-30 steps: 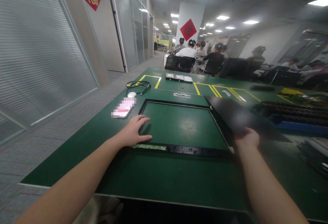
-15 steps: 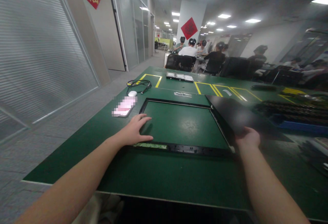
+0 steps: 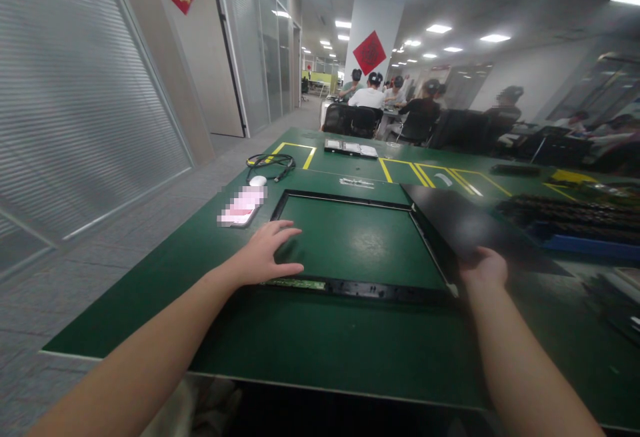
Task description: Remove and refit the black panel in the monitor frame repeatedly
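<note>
A black rectangular frame [image 3: 380, 290] lies on the green table, with the tabletop showing through its middle. A green circuit strip [image 3: 300, 284] sits along the left part of its near bar. My left hand [image 3: 263, 253] is at the frame's left side, thumb and fingers spread apart and holding nothing; whether it touches the frame I cannot tell. In my right hand [image 3: 484, 267] is the near-left edge of a dark flat panel [image 3: 450, 213], tilted beside the frame's right side. The fingers under the panel are hidden.
Left of the frame are a phone [image 3: 245, 209], a white mouse [image 3: 257, 181] and a coiled black cable [image 3: 273, 165]. Behind it lie small thin pieces [image 3: 357, 183] and a black case [image 3: 350, 149]. A blue tray [image 3: 580, 243] of dark parts stands right. Several people sit at tables beyond.
My left hand has shifted slightly to the right, its fingers still spread. The right hand and the dark panel have hardly moved.
</note>
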Demonstrator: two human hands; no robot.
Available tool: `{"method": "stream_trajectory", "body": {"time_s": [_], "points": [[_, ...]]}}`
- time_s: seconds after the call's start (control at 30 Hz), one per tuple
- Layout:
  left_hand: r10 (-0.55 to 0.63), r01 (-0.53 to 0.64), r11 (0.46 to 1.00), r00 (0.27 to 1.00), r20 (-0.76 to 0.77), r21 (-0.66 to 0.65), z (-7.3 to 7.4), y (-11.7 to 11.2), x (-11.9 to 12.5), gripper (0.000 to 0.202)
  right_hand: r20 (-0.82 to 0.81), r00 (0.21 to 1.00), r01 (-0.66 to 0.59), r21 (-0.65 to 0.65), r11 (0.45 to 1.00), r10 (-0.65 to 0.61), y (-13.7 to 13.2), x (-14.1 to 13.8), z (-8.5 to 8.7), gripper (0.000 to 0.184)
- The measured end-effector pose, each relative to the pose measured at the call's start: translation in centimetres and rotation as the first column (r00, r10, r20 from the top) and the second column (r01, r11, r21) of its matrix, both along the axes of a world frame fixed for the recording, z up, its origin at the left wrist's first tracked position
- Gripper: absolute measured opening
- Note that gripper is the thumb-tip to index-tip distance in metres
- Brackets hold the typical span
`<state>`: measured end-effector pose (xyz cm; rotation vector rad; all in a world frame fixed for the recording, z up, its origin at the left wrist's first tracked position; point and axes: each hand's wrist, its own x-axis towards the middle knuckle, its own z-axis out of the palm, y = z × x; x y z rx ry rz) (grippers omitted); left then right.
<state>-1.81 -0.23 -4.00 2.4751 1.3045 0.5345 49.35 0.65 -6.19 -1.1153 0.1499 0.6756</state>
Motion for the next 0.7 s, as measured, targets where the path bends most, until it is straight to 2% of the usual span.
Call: {"method": "stream_trajectory", "body": {"time_s": [0.17, 0.4, 0.7], "points": [[-0.044, 0.043, 0.996, 0.999, -0.019, -0.074, 0.5, -0.3, 0.1, 0.085, 0.001, 1.0, 0.012, -0.032, 0.999, -0.012, 0.2, 0.4, -0.3, 0.021], [-0.075, 0.069, 0.996, 0.993, -0.095, -0.063, 0.8, -0.5, 0.5, 0.09, 0.049, 0.998, -0.031, -0.002, 1.0, 0.031, 0.3, 1.0, -1.0, 0.02], [-0.074, 0.071, 0.997, 0.99, -0.118, -0.027, 0.8, -0.6, 0.7, 0.087, -0.026, 1.0, -0.008, -0.028, 1.0, 0.008, 0.0, 0.1, 0.2, 0.019]]}}
